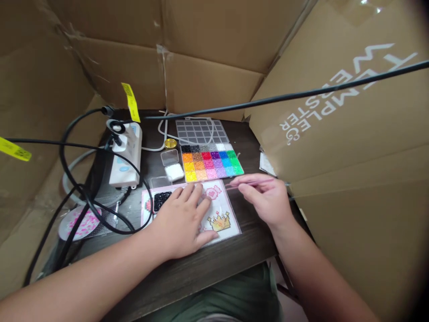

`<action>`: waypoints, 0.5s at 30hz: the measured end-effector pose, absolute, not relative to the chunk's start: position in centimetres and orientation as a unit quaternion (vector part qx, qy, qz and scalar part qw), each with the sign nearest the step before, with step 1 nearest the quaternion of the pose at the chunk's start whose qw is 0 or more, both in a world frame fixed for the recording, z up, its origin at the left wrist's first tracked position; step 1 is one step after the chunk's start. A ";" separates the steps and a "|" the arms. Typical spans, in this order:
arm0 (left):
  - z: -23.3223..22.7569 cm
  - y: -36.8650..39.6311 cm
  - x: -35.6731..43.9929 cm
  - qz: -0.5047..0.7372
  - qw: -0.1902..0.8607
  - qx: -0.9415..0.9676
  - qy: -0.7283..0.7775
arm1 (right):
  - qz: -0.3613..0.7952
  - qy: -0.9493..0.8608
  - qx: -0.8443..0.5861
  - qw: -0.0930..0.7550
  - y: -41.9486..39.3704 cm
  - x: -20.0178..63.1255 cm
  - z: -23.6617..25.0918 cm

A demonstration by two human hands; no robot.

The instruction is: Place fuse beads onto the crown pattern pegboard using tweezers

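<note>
My left hand (pixel 182 219) lies flat with fingers spread on a pattern sheet (pixel 234 223) under a clear board, printed with a crown (pixel 219 221) and a pink candy (pixel 213 192). Beside its fingertips, a small square box of black beads (pixel 162 201) rests on the sheet. Right of the sheet, my right hand (pixel 268 201) is closed around slim pink tweezers (pixel 256 182), their tips pointing left near the sheet's upper right corner. Just behind stands a sorting box of coloured beads (pixel 212 163), its clear gridded lid (pixel 203 131) folded back.
A small box of white material (pixel 174 171) and a round gold tin (pixel 170 143) are left of the bead box. Farther left are a power strip (pixel 125 156), looping black cables (pixel 87 197) and a dish of pink beads (pixel 80 222). Cardboard walls (pixel 208 71) surround the dark table (pixel 214 264).
</note>
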State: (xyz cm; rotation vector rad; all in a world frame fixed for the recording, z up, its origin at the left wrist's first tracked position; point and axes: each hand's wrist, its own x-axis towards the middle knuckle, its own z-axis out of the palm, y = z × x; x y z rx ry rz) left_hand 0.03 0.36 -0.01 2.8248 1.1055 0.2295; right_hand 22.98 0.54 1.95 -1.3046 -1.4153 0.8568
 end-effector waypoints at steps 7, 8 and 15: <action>0.0 0.4 0.0 0.059 0.034 0.931 0.359 | 0.428 -0.604 -0.490 0.461 -3.1 24.6 -0.6; 0.0 0.4 0.0 0.058 0.033 0.931 0.359 | 0.431 -0.607 -0.487 0.457 -3.2 24.6 -0.6; 0.1 0.4 0.1 0.056 0.036 0.929 0.364 | 0.425 -0.614 -0.502 0.436 -3.1 24.4 -0.2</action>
